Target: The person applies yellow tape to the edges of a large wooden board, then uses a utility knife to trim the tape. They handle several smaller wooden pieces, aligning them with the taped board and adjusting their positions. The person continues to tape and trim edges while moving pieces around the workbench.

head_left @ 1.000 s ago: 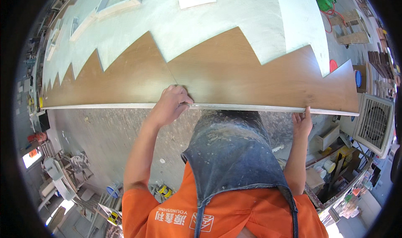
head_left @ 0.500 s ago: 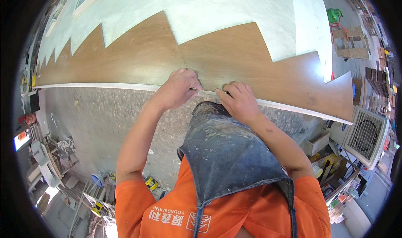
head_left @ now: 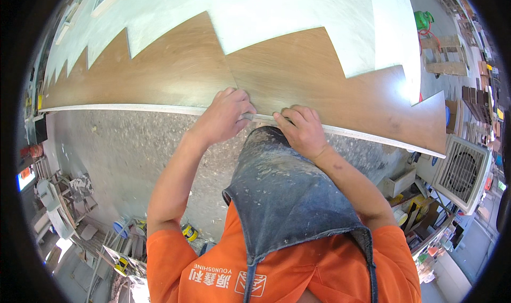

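Note:
A long brown wood-faced board (head_left: 287,63) lies in front of me, its far side cut in sawtooth steps and its near edge pale. A thin joint line runs across it near the middle. At that near edge my left hand (head_left: 226,111) is closed, thumb and fingers around a small greyish piece I cannot make out. Just right of it, my right hand (head_left: 303,124) pinches the pale edge (head_left: 367,137), thumb near the left hand and the other fingers curled over the board. A gap separates the two hands. My dark, dust-marked apron (head_left: 293,186) reaches up to the edge.
Beneath the board is a pale worktop (head_left: 287,15). A white box with a fan grille (head_left: 462,172) stands by the board's right end. Scrap and tools lie at lower left, including a yellow-and-black tape measure (head_left: 189,232). A green tank (head_left: 423,19) is at far right.
The view has shifted slightly, so the board appears a little farther left. Both hands keep the same place at the edge, with only tiny finger movement.

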A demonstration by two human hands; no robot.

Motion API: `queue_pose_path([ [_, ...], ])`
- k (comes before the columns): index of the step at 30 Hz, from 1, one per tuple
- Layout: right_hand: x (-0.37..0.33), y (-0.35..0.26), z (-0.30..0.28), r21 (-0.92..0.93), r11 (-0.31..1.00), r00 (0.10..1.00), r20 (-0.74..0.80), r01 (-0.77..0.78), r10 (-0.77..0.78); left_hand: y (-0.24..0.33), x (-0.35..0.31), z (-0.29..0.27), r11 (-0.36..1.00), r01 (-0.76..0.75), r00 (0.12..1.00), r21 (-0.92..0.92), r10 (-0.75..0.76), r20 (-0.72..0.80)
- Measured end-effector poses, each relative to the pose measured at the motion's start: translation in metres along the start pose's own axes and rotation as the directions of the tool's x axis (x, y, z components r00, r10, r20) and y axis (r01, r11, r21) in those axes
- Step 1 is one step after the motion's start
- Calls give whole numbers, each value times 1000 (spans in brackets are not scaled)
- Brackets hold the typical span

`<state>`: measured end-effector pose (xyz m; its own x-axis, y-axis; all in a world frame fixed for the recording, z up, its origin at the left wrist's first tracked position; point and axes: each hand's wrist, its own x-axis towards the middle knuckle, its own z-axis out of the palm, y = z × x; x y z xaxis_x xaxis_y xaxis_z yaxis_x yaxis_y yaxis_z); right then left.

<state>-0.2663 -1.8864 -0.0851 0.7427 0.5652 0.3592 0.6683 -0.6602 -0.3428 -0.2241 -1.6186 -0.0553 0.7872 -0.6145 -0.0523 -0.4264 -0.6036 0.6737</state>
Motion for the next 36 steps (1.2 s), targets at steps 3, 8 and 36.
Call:
queue_pose_path([
  [3,0,0,1,3,1000,1000,3,-9,9,6,-6,6,999,14,995,41,-10,-95],
  [8,-1,0,1,-12,1000,1000,-1,-14,14,22,-19,16,996,8,939,94,25,-344],
  [36,-156,78,-93,308,394,168,-563,-866,809,47,-8,119,-246,105,539,-964,-800,263],
])
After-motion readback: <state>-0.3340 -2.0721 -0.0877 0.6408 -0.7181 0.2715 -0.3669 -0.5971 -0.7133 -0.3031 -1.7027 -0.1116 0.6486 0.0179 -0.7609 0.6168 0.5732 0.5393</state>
